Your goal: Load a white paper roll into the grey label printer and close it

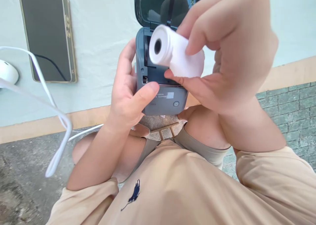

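Note:
My left hand (pixel 129 90) is closed around the left side of a small blue-grey label printer (pixel 158 101), its thumb lying on the front face. The printer's dark lid (pixel 158 8) stands raised at the far side, so the paper bay shows. A round power button sits at the front right. Above the bay, my right hand (pixel 222 50) pinches a white paper roll (pixel 182 50) between thumb and fingers. The roll is tilted, with its dark hollow core facing left. Part of the bay is hidden behind the roll.
A smartphone (pixel 48 34) in a clear case lies on the pale tablecloth (pixel 98 27) at left. White cable (pixel 63 114) loops over the table's tan edge (pixel 86 118), near a white rounded object (pixel 8 73) at far left. My knees are under the printer.

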The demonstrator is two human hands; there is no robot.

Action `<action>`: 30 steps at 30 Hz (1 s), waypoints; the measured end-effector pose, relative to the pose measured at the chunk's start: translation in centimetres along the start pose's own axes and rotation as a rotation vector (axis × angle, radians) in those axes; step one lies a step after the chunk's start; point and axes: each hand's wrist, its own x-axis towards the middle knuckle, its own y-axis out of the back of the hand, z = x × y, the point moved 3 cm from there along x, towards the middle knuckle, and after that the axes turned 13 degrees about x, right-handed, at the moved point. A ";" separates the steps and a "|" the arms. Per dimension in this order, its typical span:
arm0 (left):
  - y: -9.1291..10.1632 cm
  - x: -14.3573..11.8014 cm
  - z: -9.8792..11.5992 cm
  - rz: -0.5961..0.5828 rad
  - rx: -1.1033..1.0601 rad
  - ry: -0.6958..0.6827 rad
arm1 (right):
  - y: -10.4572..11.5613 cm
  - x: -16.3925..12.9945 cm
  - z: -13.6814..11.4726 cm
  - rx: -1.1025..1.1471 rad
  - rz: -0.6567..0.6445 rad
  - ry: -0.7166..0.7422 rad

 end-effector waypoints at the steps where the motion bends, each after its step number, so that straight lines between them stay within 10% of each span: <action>1: -0.1 0.0 0.1 -0.018 -0.002 0.012 | 0.2 0.3 -0.2 -0.133 0.042 0.082; 17: -1.2 0.2 1.5 0.106 -0.142 0.163 | -0.3 -0.7 -0.2 -0.341 0.141 0.466; 21: -1.2 0.1 2.2 0.142 -0.077 0.178 | -1.4 -1.2 -0.3 -0.319 -0.002 0.554; 30: -0.1 0.3 0.7 0.070 -0.026 0.054 | 0.5 -0.1 0.0 -0.319 -0.013 0.304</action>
